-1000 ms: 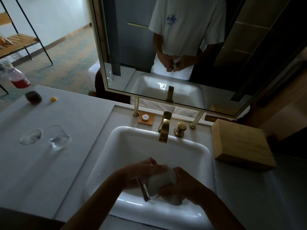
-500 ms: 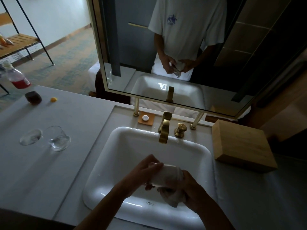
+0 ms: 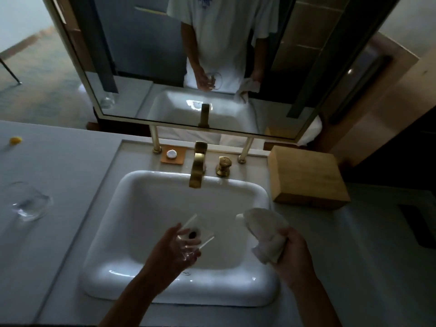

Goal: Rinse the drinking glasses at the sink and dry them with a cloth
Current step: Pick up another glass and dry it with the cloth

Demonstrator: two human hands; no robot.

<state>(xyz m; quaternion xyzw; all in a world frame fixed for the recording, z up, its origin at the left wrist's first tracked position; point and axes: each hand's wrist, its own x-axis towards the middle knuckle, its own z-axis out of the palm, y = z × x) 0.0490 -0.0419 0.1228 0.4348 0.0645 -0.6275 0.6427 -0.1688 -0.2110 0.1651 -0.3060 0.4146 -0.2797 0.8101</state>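
Clear glass (image 3: 192, 239) in the left hand (image 3: 173, 251), white cloth (image 3: 265, 234) bunched in the right hand (image 3: 293, 256), both over the sink (image 3: 151, 286).

The left hand's fingers close round the tilted glass's base, its mouth turned toward the gold tap (image 3: 198, 167); the right hand grips the cloth, well apart from the glass. To dry it well, I would judge: keep it over the basin, hold low, wipe rim and inside, then stand it by the other glass (image 3: 29, 205) on the counter (image 3: 70, 185).
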